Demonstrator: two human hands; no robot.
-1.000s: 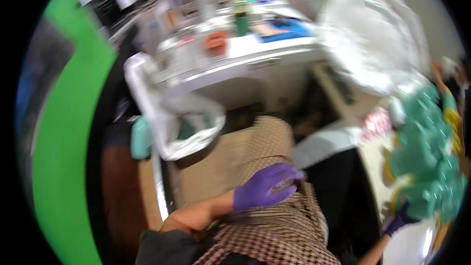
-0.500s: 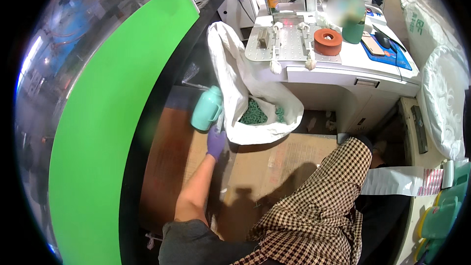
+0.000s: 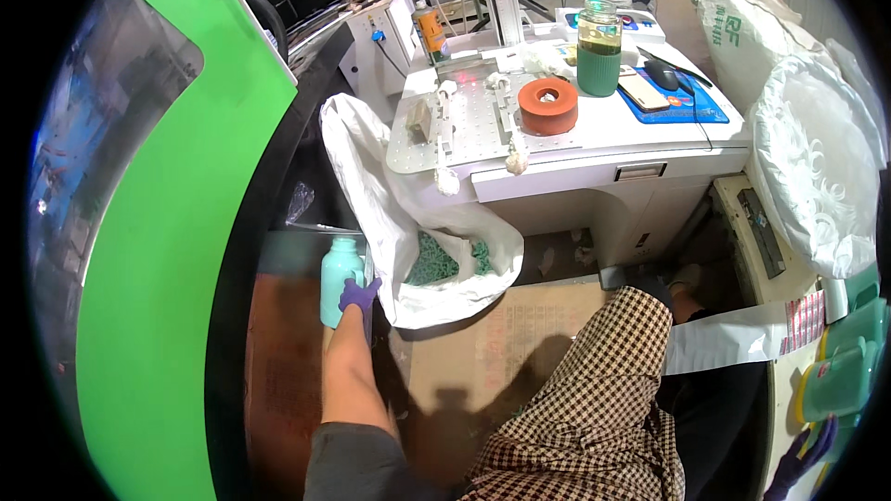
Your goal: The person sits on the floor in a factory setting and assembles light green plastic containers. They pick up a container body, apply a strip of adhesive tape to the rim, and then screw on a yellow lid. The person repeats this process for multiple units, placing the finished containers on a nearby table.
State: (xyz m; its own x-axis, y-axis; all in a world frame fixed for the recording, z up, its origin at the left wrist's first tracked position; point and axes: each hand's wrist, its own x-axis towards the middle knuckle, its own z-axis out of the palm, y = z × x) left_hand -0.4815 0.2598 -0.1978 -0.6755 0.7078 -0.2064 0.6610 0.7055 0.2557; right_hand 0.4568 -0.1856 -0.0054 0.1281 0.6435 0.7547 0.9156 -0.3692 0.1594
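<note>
My left hand [image 3: 359, 293], in a purple glove, is at the side handle of a turquoise jug [image 3: 341, 269] standing low at the left. Its fingers are curled at the handle, with the thumb sticking out toward the bag. Right beside the jug, a tall white sack [image 3: 445, 305] holds green pieces [image 3: 432, 260]. At the lower right edge my right hand [image 3: 804, 457], also purple-gloved, has its fingers spread close to green jugs [image 3: 835, 380] on a side ledge. Nothing shows in that hand.
Ahead stands a white desk [image 3: 594, 144] with a perforated metal plate [image 3: 478, 116], an orange tape roll [image 3: 548, 108], a green-sleeved bottle [image 3: 599, 51], a phone [image 3: 642, 90] and a mouse [image 3: 661, 74]. A green machine panel [image 3: 158, 250] lines the left. Cardboard [image 3: 501, 339] covers the floor.
The view has shifted, with the desk lower and further left. My left hand has come up onto the jug's handle, and the jug looks more upright. My right hand has come into view.
</note>
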